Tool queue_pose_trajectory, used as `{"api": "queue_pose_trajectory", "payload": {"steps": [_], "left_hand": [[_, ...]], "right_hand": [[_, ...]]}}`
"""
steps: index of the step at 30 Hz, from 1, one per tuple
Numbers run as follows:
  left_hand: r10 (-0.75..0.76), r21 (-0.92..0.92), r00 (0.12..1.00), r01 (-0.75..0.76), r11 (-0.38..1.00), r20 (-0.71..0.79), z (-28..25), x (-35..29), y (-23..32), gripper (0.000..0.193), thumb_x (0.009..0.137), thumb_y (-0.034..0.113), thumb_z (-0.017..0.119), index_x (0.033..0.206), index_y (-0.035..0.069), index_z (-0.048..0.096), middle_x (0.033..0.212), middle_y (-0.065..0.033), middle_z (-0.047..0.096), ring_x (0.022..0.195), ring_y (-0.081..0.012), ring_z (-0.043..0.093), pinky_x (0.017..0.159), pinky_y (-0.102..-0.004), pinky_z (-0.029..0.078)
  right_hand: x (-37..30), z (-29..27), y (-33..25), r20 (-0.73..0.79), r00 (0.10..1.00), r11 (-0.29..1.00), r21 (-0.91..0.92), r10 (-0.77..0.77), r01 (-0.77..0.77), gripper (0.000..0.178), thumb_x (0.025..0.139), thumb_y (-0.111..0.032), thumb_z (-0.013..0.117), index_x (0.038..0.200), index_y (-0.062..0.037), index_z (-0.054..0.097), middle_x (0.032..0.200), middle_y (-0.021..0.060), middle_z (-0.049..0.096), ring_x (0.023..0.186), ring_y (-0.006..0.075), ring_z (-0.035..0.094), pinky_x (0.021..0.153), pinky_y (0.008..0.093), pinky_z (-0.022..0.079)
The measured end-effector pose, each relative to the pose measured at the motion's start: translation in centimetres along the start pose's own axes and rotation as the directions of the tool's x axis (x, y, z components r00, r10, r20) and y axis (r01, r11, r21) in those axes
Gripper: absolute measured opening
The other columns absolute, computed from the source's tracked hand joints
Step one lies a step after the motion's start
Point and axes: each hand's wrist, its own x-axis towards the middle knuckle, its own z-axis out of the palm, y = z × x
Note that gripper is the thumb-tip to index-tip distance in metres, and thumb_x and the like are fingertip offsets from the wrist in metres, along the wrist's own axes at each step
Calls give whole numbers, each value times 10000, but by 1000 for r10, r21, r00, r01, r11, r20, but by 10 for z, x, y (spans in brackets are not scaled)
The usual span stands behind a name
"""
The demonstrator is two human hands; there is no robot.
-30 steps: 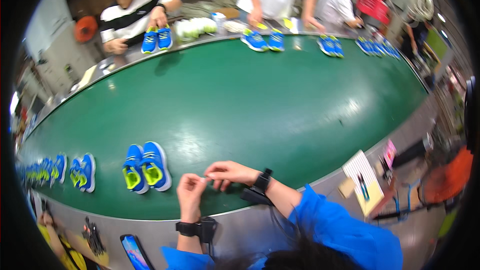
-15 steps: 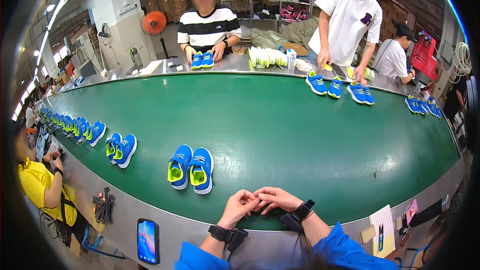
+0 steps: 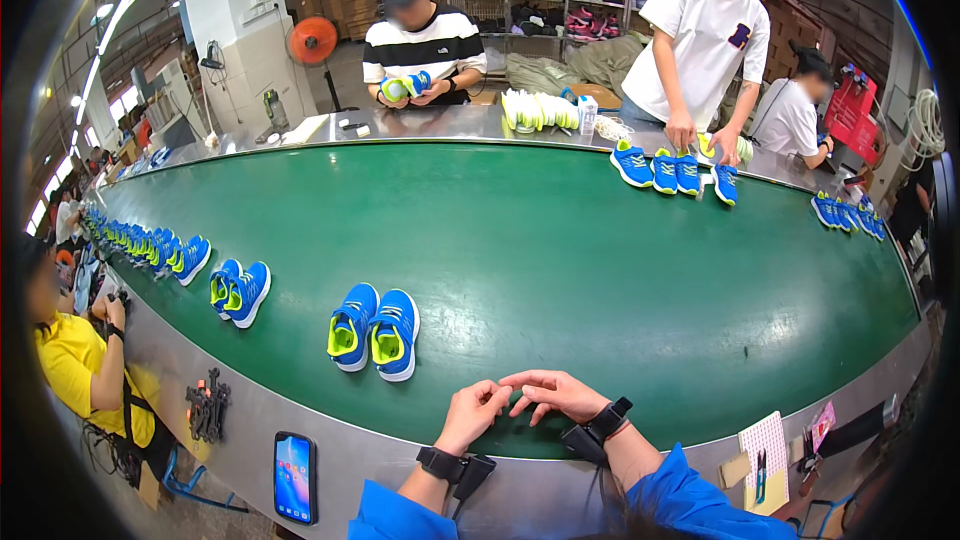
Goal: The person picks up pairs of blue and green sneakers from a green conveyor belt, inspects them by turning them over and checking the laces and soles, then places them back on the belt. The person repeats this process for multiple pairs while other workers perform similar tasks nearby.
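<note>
My left hand (image 3: 474,413) and my right hand (image 3: 552,393) rest together on the near edge of the green conveyor belt (image 3: 560,250), fingertips touching; neither holds anything I can make out. Both wrists wear black bands. A pair of blue shoes with yellow-green insoles (image 3: 375,331) lies on the belt just left of my hands, a short gap away. Further left lies another blue pair (image 3: 238,287), and beyond it a long row of blue shoes (image 3: 150,245).
A phone (image 3: 294,477) lies on the metal ledge at lower left. Across the belt, a person in a striped shirt (image 3: 420,45) holds a shoe, and a person in white (image 3: 700,40) handles blue shoes (image 3: 675,172). A worker in yellow (image 3: 75,360) sits left.
The view has swung left and the blue pair has shifted right relative to my hands, which stay pressed together at the belt edge.
</note>
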Motion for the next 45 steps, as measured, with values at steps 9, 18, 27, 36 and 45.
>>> {"api": "queue_pose_trajectory", "payload": {"steps": [9, 18, 27, 36, 45], "left_hand": [[-40, -63, 998, 37, 997, -40, 1, -1, 4, 296, 912, 293, 651, 773, 35, 688, 614, -10, 619, 514, -59, 536, 490, -233, 416], [-90, -296, 995, 96, 950, 33, 0, -1, 4, 274, 980, 272, 594, 857, 35, 656, 655, 1, 602, 512, -43, 528, 428, -180, 361], [-141, -495, 985, 171, 852, 99, -7, -3, 7, 288, 964, 292, 623, 904, 14, 664, 663, -6, 609, 495, -46, 524, 405, -173, 331], [-169, -564, 984, 170, 808, 56, -7, -3, 10, 282, 941, 283, 655, 889, 7, 678, 672, -33, 637, 497, -60, 542, 397, -176, 328], [-143, -552, 989, 97, 828, -42, -3, -4, 10, 267, 927, 262, 658, 821, 18, 664, 656, -47, 636, 478, -78, 554, 388, -183, 341]], "right_hand": [[0, -3, 2, 22, 999, 999, -21, -42, 43, 478, 976, -280, 590, 1375, -32, 498, 1282, 85, 583, 1090, 176, 616, 821, 279, 535], [-1, -5, 5, 102, 990, 994, -41, -94, 98, 553, 973, -272, 595, 1452, -62, 415, 1404, 89, 496, 1130, 170, 599, 850, 280, 507], [1, -4, 4, 186, 979, 994, -43, -87, 97, 655, 976, -231, 598, 1523, -79, 271, 1486, 92, 402, 1159, 184, 593, 876, 285, 501], [0, 0, -2, 235, 969, 993, -70, -80, 99, 774, 954, -327, 628, 1552, -122, 183, 1586, 102, 232, 1189, 218, 579, 907, 317, 486], [3, 0, 2, 300, 949, 991, -62, -92, 116, 843, 950, -325, 633, 1565, -133, 90, 1619, 107, 120, 1230, 241, 548, 935, 331, 470]]}}
